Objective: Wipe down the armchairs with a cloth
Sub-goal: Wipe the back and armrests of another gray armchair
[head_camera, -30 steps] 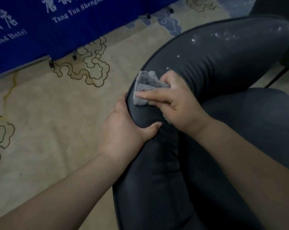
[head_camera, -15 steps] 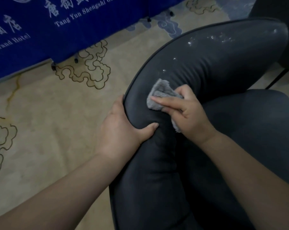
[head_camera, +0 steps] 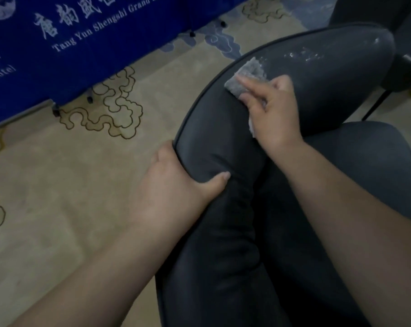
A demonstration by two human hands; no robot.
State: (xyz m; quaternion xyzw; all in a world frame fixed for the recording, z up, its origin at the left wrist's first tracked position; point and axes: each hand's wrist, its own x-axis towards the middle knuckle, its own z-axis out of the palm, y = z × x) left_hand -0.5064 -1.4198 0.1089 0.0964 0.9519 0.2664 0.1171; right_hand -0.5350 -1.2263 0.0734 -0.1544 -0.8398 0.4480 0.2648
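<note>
Cloth (head_camera: pixel 248 77): grey, bunched; pressed flat against upper curve of armchair backrest, just beside its piped edge; far corner touching first white specks.
Right hand (head_camera: pixel 274 109): fingers curled over cloth, index finger laid straight across it; clamped on cloth, pressing it to upholstery.
Left hand (head_camera: pixel 174 192): wrapped round backrest edge lower down, thumb on inner face, fingers hidden behind outer side; clamped on armchair.
Hands: well apart along same edge.
Armchair (head_camera: pixel 223 232): dark grey, smooth upholstery; seat cushion at right.
White residue (head_camera: pixel 303 55): scattered smears near backrest top, beyond cloth.
Carpet (head_camera: pixel 58 185): beige, dark scroll outlines.
Blue banner (head_camera: pixel 70 43): white lettering, upper left.
</note>
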